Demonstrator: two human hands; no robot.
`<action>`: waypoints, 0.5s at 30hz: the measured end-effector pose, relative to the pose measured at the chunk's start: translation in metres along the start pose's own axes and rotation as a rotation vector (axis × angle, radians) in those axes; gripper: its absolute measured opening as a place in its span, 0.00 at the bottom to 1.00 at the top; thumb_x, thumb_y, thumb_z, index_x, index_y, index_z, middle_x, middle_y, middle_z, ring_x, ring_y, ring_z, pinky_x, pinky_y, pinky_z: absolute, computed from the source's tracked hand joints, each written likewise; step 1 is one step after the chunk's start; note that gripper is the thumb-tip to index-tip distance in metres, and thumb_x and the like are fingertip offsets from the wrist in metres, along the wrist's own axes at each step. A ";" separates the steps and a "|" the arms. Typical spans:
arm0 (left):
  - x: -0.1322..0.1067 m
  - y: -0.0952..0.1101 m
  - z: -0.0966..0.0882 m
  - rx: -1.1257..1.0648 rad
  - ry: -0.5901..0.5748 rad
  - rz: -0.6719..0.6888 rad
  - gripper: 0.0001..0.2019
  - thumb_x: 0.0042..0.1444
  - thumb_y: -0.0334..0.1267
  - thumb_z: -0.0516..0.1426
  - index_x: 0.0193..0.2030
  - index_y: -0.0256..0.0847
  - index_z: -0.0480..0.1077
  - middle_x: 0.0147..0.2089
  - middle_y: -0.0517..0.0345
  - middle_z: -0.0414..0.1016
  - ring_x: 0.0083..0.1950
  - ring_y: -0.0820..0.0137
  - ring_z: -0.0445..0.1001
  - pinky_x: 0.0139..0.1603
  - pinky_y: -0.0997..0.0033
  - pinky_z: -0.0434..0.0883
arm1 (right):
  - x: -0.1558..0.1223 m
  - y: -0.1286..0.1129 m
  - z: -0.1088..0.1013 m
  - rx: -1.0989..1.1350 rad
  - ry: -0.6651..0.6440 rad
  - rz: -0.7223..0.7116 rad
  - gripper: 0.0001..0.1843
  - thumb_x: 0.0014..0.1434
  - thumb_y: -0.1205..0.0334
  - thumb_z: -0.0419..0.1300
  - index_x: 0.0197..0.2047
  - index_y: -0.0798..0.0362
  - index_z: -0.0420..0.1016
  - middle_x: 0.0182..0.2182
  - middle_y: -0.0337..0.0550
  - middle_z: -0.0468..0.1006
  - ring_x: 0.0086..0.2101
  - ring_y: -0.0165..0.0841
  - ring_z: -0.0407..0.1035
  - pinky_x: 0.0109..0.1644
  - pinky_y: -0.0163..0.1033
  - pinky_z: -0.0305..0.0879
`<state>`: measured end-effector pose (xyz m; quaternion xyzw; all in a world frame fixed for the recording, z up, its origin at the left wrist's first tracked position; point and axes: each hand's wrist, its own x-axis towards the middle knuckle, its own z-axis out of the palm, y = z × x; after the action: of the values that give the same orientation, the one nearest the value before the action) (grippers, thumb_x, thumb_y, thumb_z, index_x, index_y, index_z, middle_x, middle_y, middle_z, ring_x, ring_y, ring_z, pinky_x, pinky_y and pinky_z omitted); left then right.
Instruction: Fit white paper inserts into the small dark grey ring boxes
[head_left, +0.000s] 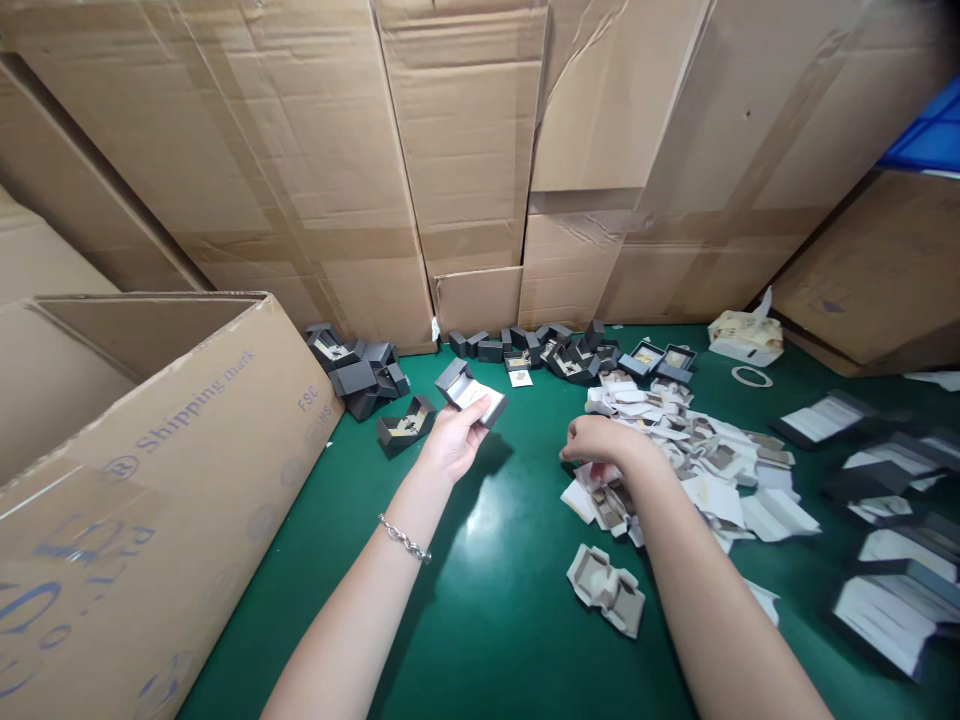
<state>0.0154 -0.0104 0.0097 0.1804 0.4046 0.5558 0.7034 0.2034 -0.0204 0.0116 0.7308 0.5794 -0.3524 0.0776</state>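
My left hand (452, 440) is closed around a small black jewellery box (471, 393), which is tilted with its lid open and its pale lining showing. Beside it on the green table lies another opened black box (407, 426) with a light insert. At the near-left edge of a heap of white and grey folded card inserts (705, 450), my right hand (600, 442) hangs with its fingers curled downward. Whatever those fingers grip, if anything, is hidden. Closer to me, a loose grey card insert (606, 590) rests apart from the heap.
A large carton (247, 440) stands open at the left, with piled black boxes (367, 375) by its corner. More black boxes (574, 355) line the cardboard wall. At the right are a tissue pack (745, 337), a tape ring (751, 377) and several blurred open boxes (885, 610).
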 end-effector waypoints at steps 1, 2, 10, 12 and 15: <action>0.000 0.000 0.000 -0.004 0.001 0.003 0.09 0.50 0.19 0.57 0.37 0.32 0.70 0.34 0.55 0.77 0.33 0.74 0.76 0.36 0.78 0.74 | 0.001 -0.001 0.001 0.000 -0.012 0.009 0.08 0.49 0.65 0.59 0.32 0.60 0.74 0.21 0.47 0.76 0.17 0.35 0.71 0.22 0.37 0.66; 0.001 0.000 -0.001 -0.011 0.002 0.007 0.09 0.50 0.19 0.57 0.36 0.32 0.70 0.33 0.55 0.77 0.33 0.74 0.76 0.35 0.78 0.74 | 0.002 -0.002 0.002 0.002 -0.023 0.014 0.08 0.50 0.64 0.59 0.32 0.61 0.74 0.21 0.47 0.76 0.17 0.35 0.71 0.22 0.37 0.66; 0.004 0.004 -0.006 -0.033 -0.024 0.035 0.05 0.51 0.21 0.57 0.34 0.31 0.73 0.33 0.54 0.77 0.34 0.75 0.76 0.39 0.79 0.74 | 0.012 -0.011 0.008 0.039 0.224 -0.211 0.09 0.55 0.60 0.54 0.33 0.55 0.73 0.31 0.48 0.79 0.33 0.36 0.73 0.36 0.35 0.64; 0.004 0.004 -0.007 -0.039 -0.016 0.037 0.05 0.51 0.22 0.58 0.34 0.32 0.73 0.33 0.54 0.78 0.35 0.76 0.76 0.41 0.79 0.74 | 0.013 -0.016 0.010 0.051 0.346 -0.298 0.11 0.57 0.60 0.52 0.39 0.54 0.73 0.40 0.47 0.77 0.40 0.35 0.71 0.41 0.35 0.63; 0.005 0.005 -0.008 -0.062 -0.011 0.041 0.05 0.51 0.22 0.58 0.33 0.33 0.73 0.33 0.54 0.78 0.35 0.75 0.76 0.42 0.78 0.74 | 0.013 -0.020 0.011 0.048 0.454 -0.379 0.15 0.57 0.62 0.52 0.47 0.54 0.70 0.50 0.48 0.71 0.47 0.34 0.67 0.49 0.34 0.60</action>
<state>0.0066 -0.0053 0.0066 0.1698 0.3796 0.5814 0.6993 0.1813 -0.0098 0.0016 0.6712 0.6997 -0.2017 -0.1385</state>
